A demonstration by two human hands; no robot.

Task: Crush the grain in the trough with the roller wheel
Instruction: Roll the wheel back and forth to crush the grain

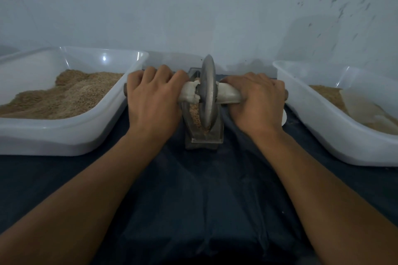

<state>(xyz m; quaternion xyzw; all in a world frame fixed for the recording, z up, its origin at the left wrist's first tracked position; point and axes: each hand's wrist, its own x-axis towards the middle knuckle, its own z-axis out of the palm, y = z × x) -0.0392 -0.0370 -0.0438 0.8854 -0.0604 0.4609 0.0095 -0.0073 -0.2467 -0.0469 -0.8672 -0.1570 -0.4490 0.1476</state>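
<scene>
My hands, left (pixel 150 101) and right (pixel 257 103), clamp the cloth-wrapped axle either side of the grey metal roller wheel (pixel 207 90), keeping it upright (balanced) in the narrow metal trough (pixel 202 135) over tan grain (pixel 195 114).

A dark cloth (pixel 193 189) covers the desk. On it, straight below the grip of the two hands on the wheel's axle, stands the metal trough (pixel 203 137) with grain in it. Left of the grip sits a white tub (pixel 64 135) heaped with brown grain; right of it a second white tub (pixel 323 131) holding less. A small white round thing (pixel 284 117) shows just right of the grip, mostly hidden.
</scene>
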